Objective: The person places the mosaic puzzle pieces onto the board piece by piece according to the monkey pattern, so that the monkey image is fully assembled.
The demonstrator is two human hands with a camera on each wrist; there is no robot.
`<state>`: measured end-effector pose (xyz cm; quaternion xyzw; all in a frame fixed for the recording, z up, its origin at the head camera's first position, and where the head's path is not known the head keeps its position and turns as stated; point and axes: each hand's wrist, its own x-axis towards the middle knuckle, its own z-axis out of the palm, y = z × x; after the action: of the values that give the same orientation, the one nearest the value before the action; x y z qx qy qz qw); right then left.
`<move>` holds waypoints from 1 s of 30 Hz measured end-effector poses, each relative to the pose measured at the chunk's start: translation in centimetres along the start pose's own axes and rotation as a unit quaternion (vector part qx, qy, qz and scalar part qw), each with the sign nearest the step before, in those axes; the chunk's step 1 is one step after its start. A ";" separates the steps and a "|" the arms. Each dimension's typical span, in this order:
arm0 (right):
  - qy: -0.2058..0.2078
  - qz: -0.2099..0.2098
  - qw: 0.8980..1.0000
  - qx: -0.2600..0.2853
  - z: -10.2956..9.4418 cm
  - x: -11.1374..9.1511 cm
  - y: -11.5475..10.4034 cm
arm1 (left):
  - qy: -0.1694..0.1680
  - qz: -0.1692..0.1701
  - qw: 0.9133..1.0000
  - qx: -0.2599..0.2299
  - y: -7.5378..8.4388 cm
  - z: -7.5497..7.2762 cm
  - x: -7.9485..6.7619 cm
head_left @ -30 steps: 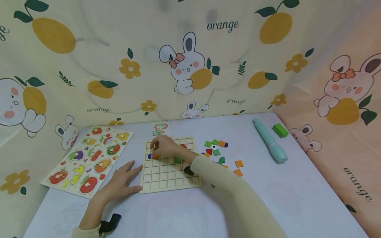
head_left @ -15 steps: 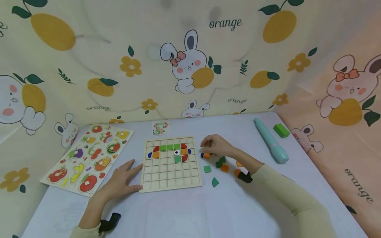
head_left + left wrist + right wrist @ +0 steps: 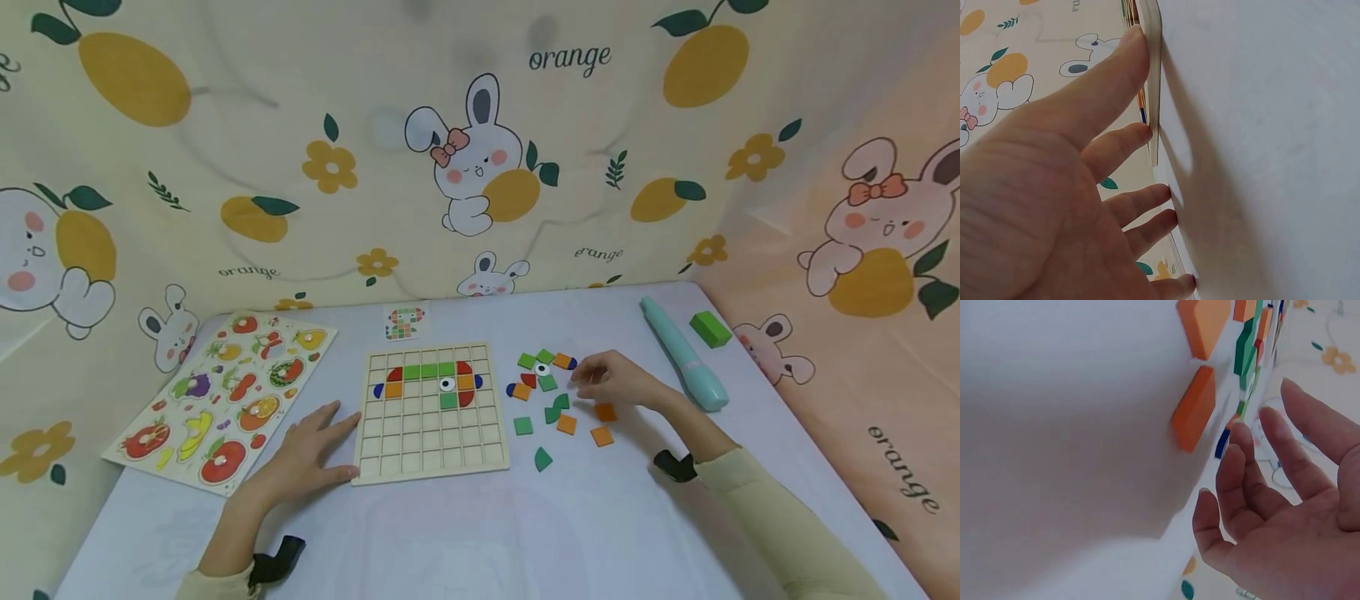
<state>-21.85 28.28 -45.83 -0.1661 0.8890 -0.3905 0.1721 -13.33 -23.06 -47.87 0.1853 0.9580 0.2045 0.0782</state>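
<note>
My left hand (image 3: 307,454) lies with fingers spread at the left edge of a wooden grid board (image 3: 408,446). In the left wrist view its thumb (image 3: 1119,78) and index finger touch the board's side. Red, green, orange and blue tiles and one eye piece (image 3: 447,384) sit in the upper part of the grid. My right hand (image 3: 618,379) hovers over the right side of the loose pieces, fingers loosely bent and holding nothing. Closest to it are an orange tile (image 3: 562,360) with a blue rounded piece (image 3: 573,364) and another orange tile (image 3: 604,412).
Loose green tiles (image 3: 522,426), a second eye piece (image 3: 542,369) and a red piece lie right of the board. A small pattern card (image 3: 406,322) lies behind it. A fruit puzzle board (image 3: 176,446) is at left, a teal wand-shaped object (image 3: 682,358) and green block (image 3: 709,329) at right.
My right hand has moved from over the board's upper left, across the loose pieces, to their right side, uncovering the tiles on the grid. My left hand has stayed at the board's edge.
</note>
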 end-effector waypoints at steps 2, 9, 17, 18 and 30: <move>-0.010 0.006 1.000 -0.002 -0.2 -0.5 0.2 | 0.000 0.001 1.000 0.001 0.1 0.0 0.0; -0.035 -0.006 0.999 -0.004 -0.5 -2.1 0.6 | 0.001 0.002 1.000 0.003 0.1 -0.1 -0.1; -0.055 -0.009 0.998 0.001 -0.5 -3.0 0.8 | 0.004 0.005 1.000 0.000 0.1 0.0 0.0; -0.055 -0.007 0.998 0.002 -0.5 -3.0 0.8 | 0.004 0.005 1.000 -0.001 0.0 0.0 0.0; -0.036 0.007 0.999 -0.037 0.2 -2.0 0.7 | 0.002 0.004 1.000 -0.003 0.1 0.0 -0.2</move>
<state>-20.09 29.43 -46.14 -0.1803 0.8971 -0.3501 0.2004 -13.16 -23.06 -47.84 0.1880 0.9568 0.2083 0.0761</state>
